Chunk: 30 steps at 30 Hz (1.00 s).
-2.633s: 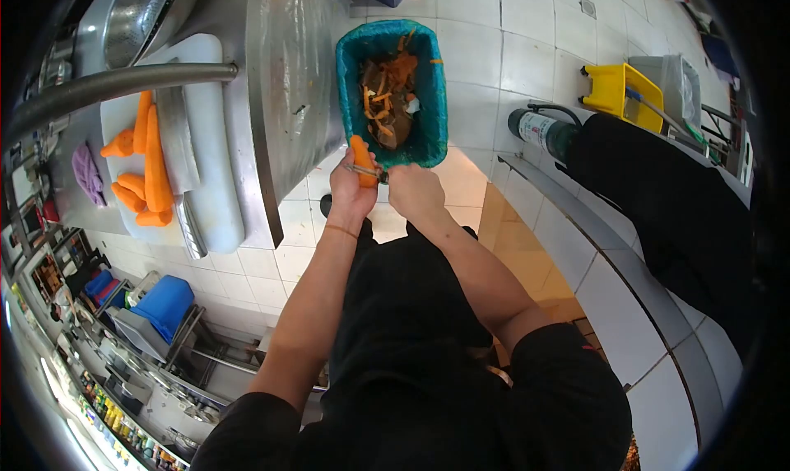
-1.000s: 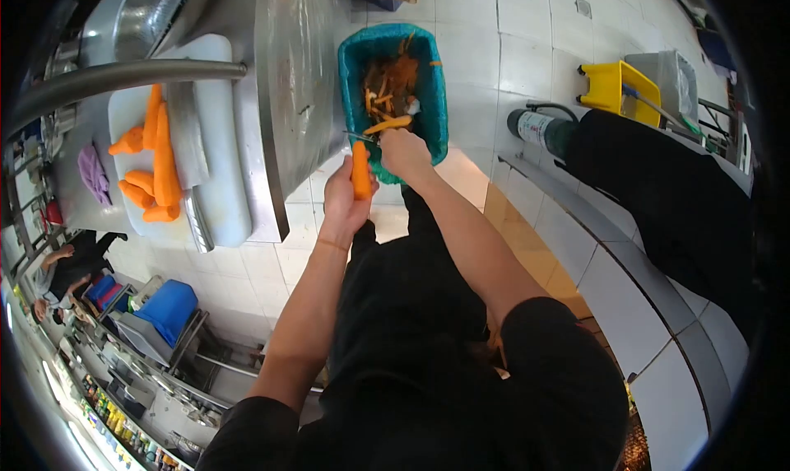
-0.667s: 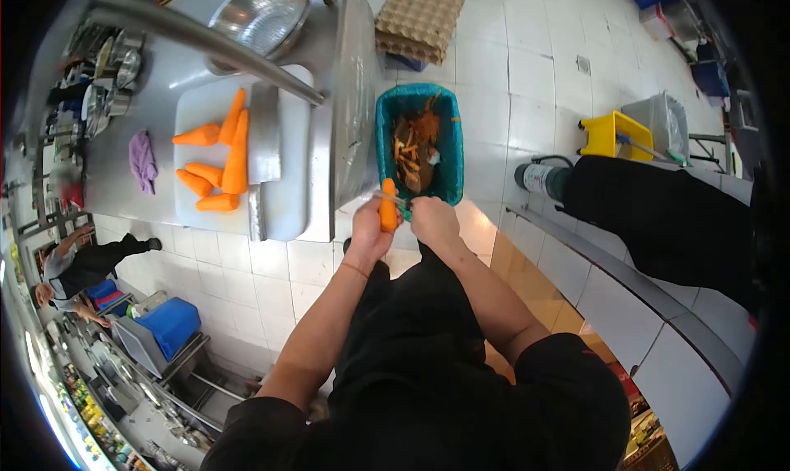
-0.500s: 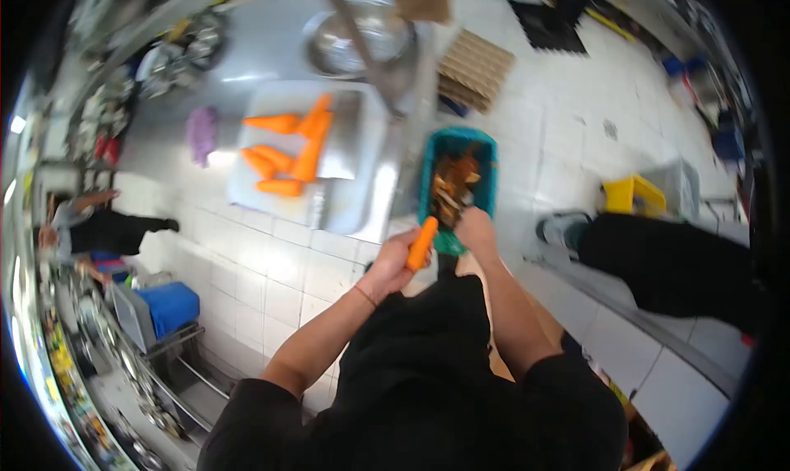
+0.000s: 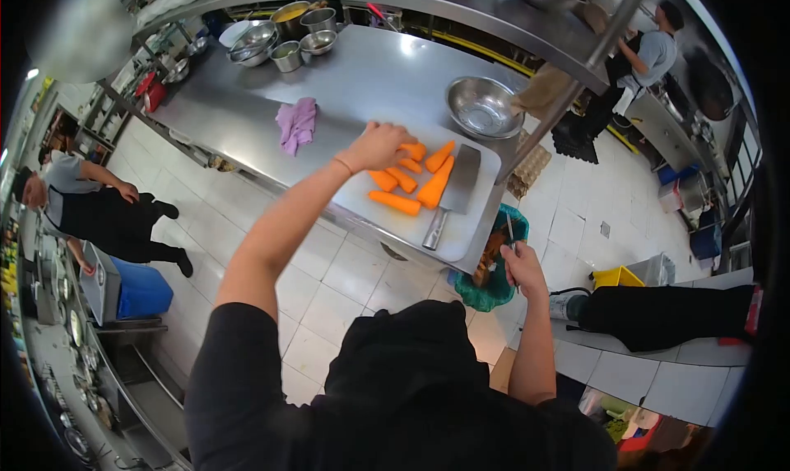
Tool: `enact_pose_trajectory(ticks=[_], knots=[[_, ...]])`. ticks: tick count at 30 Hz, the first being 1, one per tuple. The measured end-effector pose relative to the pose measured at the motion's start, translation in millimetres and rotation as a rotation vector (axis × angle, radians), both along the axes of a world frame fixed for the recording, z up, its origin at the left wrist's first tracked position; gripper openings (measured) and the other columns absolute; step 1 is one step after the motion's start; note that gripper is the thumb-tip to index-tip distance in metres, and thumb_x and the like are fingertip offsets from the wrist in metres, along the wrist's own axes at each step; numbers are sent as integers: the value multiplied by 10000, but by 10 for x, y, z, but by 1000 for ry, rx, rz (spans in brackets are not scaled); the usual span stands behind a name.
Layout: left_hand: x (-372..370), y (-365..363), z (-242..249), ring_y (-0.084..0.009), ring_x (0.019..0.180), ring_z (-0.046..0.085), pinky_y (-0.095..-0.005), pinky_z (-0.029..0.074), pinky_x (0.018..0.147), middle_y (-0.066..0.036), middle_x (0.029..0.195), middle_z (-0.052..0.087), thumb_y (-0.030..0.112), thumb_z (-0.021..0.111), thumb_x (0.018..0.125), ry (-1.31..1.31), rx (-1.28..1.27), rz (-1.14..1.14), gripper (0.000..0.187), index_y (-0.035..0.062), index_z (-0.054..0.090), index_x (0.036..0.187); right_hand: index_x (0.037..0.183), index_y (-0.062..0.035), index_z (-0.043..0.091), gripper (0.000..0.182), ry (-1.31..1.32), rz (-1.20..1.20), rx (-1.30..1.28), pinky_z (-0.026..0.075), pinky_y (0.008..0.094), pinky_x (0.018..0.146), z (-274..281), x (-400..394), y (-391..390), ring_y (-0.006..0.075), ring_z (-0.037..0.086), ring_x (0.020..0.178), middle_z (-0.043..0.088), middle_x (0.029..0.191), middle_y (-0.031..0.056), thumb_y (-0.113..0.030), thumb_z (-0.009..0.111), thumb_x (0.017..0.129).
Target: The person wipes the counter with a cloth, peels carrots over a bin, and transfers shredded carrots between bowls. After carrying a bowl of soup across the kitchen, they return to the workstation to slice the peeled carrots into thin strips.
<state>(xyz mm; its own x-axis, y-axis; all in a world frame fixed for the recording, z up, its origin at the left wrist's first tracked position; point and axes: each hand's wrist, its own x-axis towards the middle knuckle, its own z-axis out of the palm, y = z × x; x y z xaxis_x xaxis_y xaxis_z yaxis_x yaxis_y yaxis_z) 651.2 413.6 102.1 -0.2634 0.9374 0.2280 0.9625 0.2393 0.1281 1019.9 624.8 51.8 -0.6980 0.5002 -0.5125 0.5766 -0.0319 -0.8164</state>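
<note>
My left hand (image 5: 380, 146) reaches over the white cutting board (image 5: 485, 174), its curled fingers on a carrot (image 5: 415, 151) at the far left part of the board. Several other peeled orange carrots (image 5: 434, 184) lie nearby. A cleaver (image 5: 462, 179) rests beside them with its handle toward me. My right hand (image 5: 524, 269) is closed around a slim peeler or small knife (image 5: 510, 230), tip pointing away from me. Below it is the green-lined bin (image 5: 485, 296), holding peelings.
A steel bowl (image 5: 484, 109) stands behind the board. A purple cloth (image 5: 296, 125) lies on the steel counter (image 5: 370, 67), with pots and bowls (image 5: 288, 53) at its back. A post (image 5: 551, 113) rises at the right. One person (image 5: 90, 199) stands left, another (image 5: 650, 59) back right.
My left hand has moved from beside the bin to the carrots on the board, bringing the carrot it held. My right hand has lifted from the bin, and the view has shifted toward the counter.
</note>
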Motion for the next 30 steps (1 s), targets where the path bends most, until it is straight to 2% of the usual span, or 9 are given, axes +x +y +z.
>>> enact_pose_trajectory(ticks=[8,14,18,20,21,22,25,27,30], knots=[[-789,-1351,1659,-355,964,652,-452,509,873,-138,1017,680,253,639,937,74,-120,-2,291,62,686,1151,981,-50,602,115,379,119,368,376,245,411,265,-1440,-458,53,481,534,528,679,-31,-155,636,949],[-1313,-2914,1791,-365,972,645,-456,509,874,-153,1037,672,248,627,943,112,-215,363,305,58,671,1177,1021,10,615,165,434,447,752,416,294,442,185,-3097,-489,111,506,520,548,657,4,-106,640,906],[-1038,-4127,1139,-375,977,627,-463,508,849,-154,1015,648,247,630,939,-54,-236,648,320,63,644,1200,1105,26,585,246,360,491,687,470,361,430,-333,-4446,-792,170,584,501,601,687,84,-78,627,885],[-611,-4598,604,-368,980,649,-467,531,822,-168,1051,652,287,651,926,-151,-271,849,369,71,639,1225,1175,38,571,357,187,419,805,529,420,754,-719,-4977,-863,322,706,826,707,871,212,-138,636,871],[-332,-4762,330,-380,983,645,-477,529,824,-173,1071,648,291,655,923,-234,-307,960,385,67,631,1235,1193,38,561,377,-13,438,747,534,452,798,-104,-4944,-1375,352,705,879,704,904,226,-171,628,887],[-45,-4918,47,-392,986,642,-487,526,826,-179,1091,645,295,660,920,-317,-338,1069,401,63,622,1245,1193,38,561,377,-27,504,767,534,452,798,-286,-5124,-1345,352,705,879,704,904,226,-171,628,887],[958,-5298,-1036,-434,1032,628,-504,513,887,-202,1148,642,326,668,911,-725,-214,1364,445,39,617,1246,1246,34,532,439,84,670,1363,537,471,833,-642,-5609,-1337,343,695,955,690,932,239,-223,625,903],[1387,-5281,-1452,-442,1050,623,-503,507,913,-214,1156,643,338,670,908,-925,-166,1508,450,29,627,1231,1322,20,483,529,24,524,871,525,512,868,-542,-5827,-1697,388,654,1043,636,1134,285,-287,615,912],[1497,-5327,-1881,-430,1077,628,-482,501,943,-236,1150,663,364,669,904,-1278,-176,1500,440,11,663,1167,1388,7,433,582,-54,543,729,486,521,912,-517,-5986,-2666,443,595,1096,535,1286,310,-305,595,924]])
